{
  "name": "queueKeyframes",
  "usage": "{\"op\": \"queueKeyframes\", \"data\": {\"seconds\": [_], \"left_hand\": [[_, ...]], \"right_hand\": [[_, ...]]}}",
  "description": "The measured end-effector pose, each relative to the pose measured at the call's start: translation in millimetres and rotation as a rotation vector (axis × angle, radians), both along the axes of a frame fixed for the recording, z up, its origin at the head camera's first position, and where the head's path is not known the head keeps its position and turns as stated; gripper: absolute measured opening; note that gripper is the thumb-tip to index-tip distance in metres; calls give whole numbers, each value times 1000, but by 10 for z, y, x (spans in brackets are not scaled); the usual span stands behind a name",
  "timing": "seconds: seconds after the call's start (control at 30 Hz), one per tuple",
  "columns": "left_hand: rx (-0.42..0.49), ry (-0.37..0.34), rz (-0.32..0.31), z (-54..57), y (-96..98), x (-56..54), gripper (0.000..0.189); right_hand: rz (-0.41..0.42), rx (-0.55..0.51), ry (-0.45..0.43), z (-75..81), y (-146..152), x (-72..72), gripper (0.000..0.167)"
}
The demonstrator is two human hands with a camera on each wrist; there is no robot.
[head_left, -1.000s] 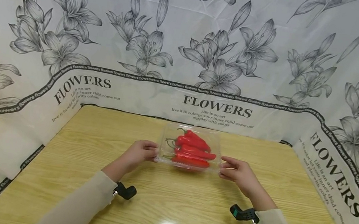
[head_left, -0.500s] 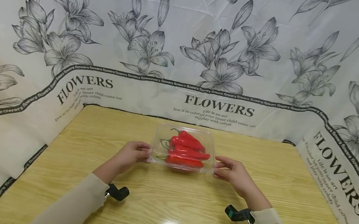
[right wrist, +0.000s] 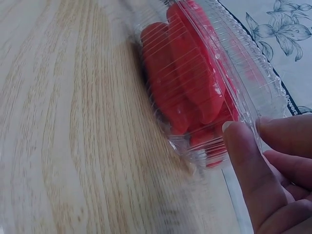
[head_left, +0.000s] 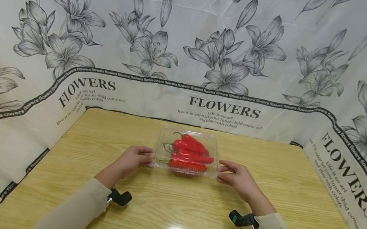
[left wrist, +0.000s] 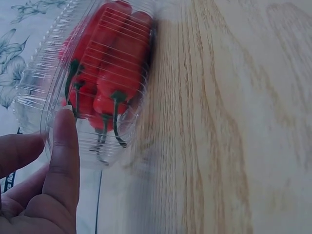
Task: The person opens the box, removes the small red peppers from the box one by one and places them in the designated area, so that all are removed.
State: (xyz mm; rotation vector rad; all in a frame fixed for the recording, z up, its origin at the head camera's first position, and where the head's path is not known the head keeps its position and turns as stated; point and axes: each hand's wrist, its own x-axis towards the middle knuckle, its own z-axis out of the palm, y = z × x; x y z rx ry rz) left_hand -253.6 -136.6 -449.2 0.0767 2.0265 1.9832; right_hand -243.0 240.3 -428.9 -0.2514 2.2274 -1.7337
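Several long red peppers [head_left: 190,155] with green stems lie inside a clear plastic clamshell box [head_left: 214,144] toward the far part of the table. My left hand [head_left: 132,161] pinches the box's left rim between thumb and fingers. At the opposite end, the right hand [head_left: 239,179] pinches the rim the same way. In the left wrist view, the thumb [left wrist: 62,141] lies against the clear wall near the pepper stems [left wrist: 118,109]. The right wrist view has the ribbed side of the box [right wrist: 170,122] close over the wood, with the lid's rim between thumb and fingers.
The wood-grain table [head_left: 155,212] spreads out before me. White cloth [head_left: 143,99] printed with lilies and the word FLOWERS hangs along its back and both sides. A black camera mount [head_left: 120,197] sits at the left wrist, another mount [head_left: 242,219] at the right.
Both hands have shifted the box of peppers left and slightly toward me, mostly in the first half second. Since then it has hardly moved, and both grips on the rim are kept.
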Motion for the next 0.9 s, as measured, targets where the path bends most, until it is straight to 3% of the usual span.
{"op": "queueKeyframes", "data": {"seconds": [0.2, 0.57, 0.9], "left_hand": [[6, 19, 2, -4, 0, -1, 49], [9, 81, -58, -66, -63, 21, 61], [13, 75, -147, -78, -137, 81, 70]], "right_hand": [[-13, 84, 86, 0, -6, 11, 59], [-71, 447, 330, 47, 8, 120, 23], [-22, 505, 456, -4, 16, 137, 14]]}}
